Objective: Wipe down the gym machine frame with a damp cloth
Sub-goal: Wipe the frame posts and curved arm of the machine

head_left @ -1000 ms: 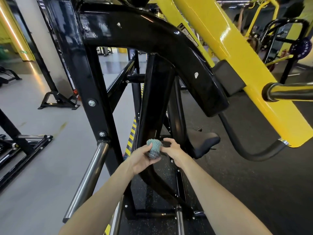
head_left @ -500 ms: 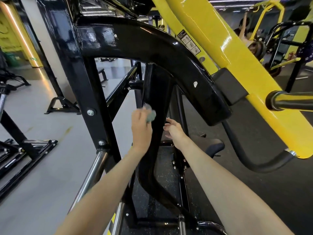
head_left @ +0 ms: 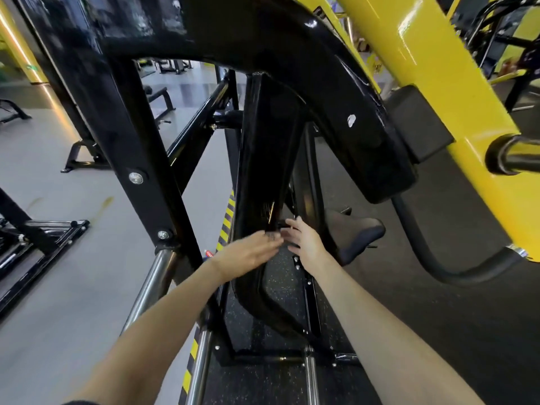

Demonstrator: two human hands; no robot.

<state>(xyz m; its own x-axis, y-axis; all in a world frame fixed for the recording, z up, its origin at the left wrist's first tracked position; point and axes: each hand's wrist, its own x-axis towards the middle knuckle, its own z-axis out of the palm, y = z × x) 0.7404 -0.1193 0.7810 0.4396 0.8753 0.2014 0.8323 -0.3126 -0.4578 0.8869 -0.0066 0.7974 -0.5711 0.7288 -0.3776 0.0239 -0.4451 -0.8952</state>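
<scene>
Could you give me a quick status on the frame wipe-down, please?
Left hand flat, blurred, on black post. Cloth barely showing at its fingers. Right hand open beside post. Nothing in the way.

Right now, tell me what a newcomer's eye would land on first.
The bright yellow beam slanting down the right side, beside the thick glossy black frame arching across the top. Then the left hand and right hand, close together low at centre by the black post.

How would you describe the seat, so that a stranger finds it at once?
From the big yellow beam on the right, look down past the curved black frame. The seat lies right of the right hand; it alone is padded and matte, not glossy metal.
</scene>
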